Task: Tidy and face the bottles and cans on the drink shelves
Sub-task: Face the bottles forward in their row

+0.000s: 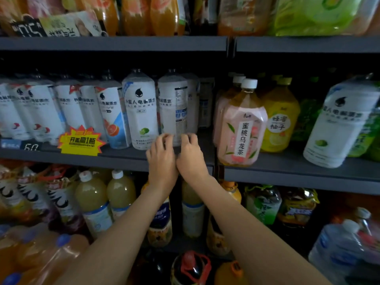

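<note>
On the middle shelf [123, 155] stands a row of white electrolyte-water bottles. One white bottle [174, 108] has its back label with small print turned outward. My left hand [162, 155] and my right hand [190, 155] are side by side at its base, fingers curled round the bottom of it. To its left a lime-flavour bottle [140, 112] faces front. A pink peach oolong tea bottle [241, 128] stands right of the shelf divider.
A yellow pomelo drink [278, 120] and another white lime bottle [341, 124] stand on the right shelf. A yellow promo tag [80, 142] hangs on the shelf edge. Juice bottles [121, 192] fill the lower shelf, orange drinks [162, 15] the top one.
</note>
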Demonstrator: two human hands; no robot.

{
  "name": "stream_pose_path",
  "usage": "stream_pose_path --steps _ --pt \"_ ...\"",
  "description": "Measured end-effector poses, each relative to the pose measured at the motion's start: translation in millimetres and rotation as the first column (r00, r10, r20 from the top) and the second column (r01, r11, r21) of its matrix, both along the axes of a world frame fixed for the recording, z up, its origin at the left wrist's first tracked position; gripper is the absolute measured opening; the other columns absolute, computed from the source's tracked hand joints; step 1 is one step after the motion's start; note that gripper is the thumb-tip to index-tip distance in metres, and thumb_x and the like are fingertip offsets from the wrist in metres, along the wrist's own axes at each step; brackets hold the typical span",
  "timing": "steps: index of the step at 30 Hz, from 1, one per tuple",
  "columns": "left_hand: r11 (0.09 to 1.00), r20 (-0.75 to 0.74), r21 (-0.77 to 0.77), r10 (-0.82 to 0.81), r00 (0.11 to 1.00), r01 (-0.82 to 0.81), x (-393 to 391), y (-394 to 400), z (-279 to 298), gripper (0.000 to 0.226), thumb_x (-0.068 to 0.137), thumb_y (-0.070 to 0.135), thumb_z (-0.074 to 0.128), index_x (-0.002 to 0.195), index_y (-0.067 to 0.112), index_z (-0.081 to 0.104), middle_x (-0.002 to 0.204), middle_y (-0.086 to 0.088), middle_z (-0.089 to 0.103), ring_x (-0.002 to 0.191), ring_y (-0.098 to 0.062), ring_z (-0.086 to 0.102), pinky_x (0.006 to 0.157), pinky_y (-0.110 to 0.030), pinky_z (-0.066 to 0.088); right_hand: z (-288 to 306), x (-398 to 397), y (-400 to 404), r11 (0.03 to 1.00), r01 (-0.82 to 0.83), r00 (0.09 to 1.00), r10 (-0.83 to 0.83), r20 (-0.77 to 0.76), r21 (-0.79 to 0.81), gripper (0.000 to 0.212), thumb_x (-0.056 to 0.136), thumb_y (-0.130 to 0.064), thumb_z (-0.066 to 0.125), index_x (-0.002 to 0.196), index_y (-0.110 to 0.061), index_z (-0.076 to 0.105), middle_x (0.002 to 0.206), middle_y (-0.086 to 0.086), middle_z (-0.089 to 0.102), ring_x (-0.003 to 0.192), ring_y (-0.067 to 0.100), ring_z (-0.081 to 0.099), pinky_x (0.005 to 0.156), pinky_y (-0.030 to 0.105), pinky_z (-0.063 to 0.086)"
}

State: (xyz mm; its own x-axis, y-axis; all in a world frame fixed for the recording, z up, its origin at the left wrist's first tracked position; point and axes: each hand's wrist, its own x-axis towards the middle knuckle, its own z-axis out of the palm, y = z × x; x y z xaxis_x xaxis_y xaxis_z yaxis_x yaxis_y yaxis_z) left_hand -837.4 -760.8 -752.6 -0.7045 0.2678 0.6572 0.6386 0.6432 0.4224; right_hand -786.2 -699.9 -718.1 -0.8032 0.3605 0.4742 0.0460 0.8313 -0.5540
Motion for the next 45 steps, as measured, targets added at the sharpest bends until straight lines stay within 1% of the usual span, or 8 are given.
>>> stream_pose_path --steps 4,8,10,14,22,28,37,45 --pt "0.995 -0.262 -0.043 -0.094 0.960 0.085 52 45 19 0.029 0.090 0.021 0.029 0.110 0.010 0.046 0.103 -0.011 0.054 0.094 -0.022 0.054 0.077 -0.032 0.045 20 57 19 0.981 0.053 0.847 0.053 -0.528 0.184 0.037 0.081 -0.007 0.039 0.114 0.002 0.054 0.116 0.018 0.051 0.102 0.030 0.050 0.085 0.042 0.047" --pt "0.932 -0.082 -0.063 -0.362 0.928 0.358 115 103 33 0.044 0.093 0.023 0.031 0.123 0.001 0.054 0.128 -0.018 0.044 0.121 -0.028 0.042 0.098 -0.030 0.039 53 106 83 0.950 0.305 0.647 -0.159 -0.746 0.062 0.041 0.074 -0.005 0.046 0.113 0.001 0.054 0.120 0.018 0.048 0.111 0.026 0.044 0.096 0.039 0.040" --pt "0.858 -0.064 -0.080 -0.512 0.856 0.507 138 133 41 0.052 0.087 0.015 0.053 0.136 0.003 0.040 0.140 -0.014 0.041 0.130 -0.028 0.036 0.107 -0.039 0.032 58 129 136 0.867 0.482 0.571 -0.421 -0.705 -0.127 0.046 0.075 -0.008 0.053 0.120 0.001 0.049 0.126 0.021 0.042 0.116 0.031 0.042 0.099 0.043 0.038" --pt "0.819 0.021 -0.147 -0.558 0.829 0.555 166 172 55 0.069 0.084 0.010 0.052 0.146 0.011 0.020 0.153 -0.009 0.019 0.141 -0.025 0.017 0.111 -0.039 0.018 48 163 226 0.618 0.649 0.625 -0.766 -0.153 -0.443 0.088 0.075 -0.035 0.073 0.140 -0.001 0.025 0.142 0.019 0.028 0.130 0.037 0.030 0.107 0.048 0.029" --pt "0.822 0.240 -0.140 -0.513 0.824 0.552 175 167 57 0.072 0.091 0.013 0.050 0.148 0.020 0.007 0.151 -0.005 0.022 0.112 -0.027 0.053 0.087 -0.036 0.046 36 158 271 0.698 0.545 0.767 -0.639 -0.059 -0.464 0.094 0.068 -0.034 0.081 0.138 -0.004 0.025 0.139 0.015 0.033 0.130 0.031 0.033 0.103 0.043 0.034" --pt "0.817 0.393 0.171 -0.569 0.722 0.551 169 171 60 0.065 0.092 0.028 0.053 0.146 0.020 0.017 0.150 -0.001 0.029 0.131 -0.018 0.039 0.107 -0.035 0.034 28 181 243 0.729 0.518 0.734 -0.647 -0.205 -0.447 0.089 0.060 -0.031 0.084 0.126 0.000 0.032 0.127 0.014 0.037 0.122 0.029 0.035 0.100 0.040 0.037" --pt "0.643 -0.160 0.333 -0.683 0.713 0.690 149 94 68 0.057 0.082 0.048 0.046 0.129 0.018 0.034 0.128 0.006 0.045 0.117 -0.018 0.048 0.097 -0.036 0.044 22 159 118 0.976 0.087 0.731 -0.199 -0.653 -0.200 0.081 0.055 -0.053 0.078 0.114 -0.021 0.032 0.111 0.012 0.042 0.104 0.028 0.051 0.079 0.040 0.053" --pt "0.883 -0.119 0.309 -0.332 0.936 0.353 74 -26 61 0.072 0.075 0.049 0.047 0.129 0.003 0.037 0.119 -0.007 0.052 0.107 -0.017 0.051 0.083 -0.027 0.043 29 70 8 0.965 -0.120 0.876 -0.007 -0.483 -0.233 0.083 0.055 -0.048 0.079 0.116 -0.007 0.040 0.105 -0.002 0.034 0.103 0.014 0.041 0.083 0.016 0.041"
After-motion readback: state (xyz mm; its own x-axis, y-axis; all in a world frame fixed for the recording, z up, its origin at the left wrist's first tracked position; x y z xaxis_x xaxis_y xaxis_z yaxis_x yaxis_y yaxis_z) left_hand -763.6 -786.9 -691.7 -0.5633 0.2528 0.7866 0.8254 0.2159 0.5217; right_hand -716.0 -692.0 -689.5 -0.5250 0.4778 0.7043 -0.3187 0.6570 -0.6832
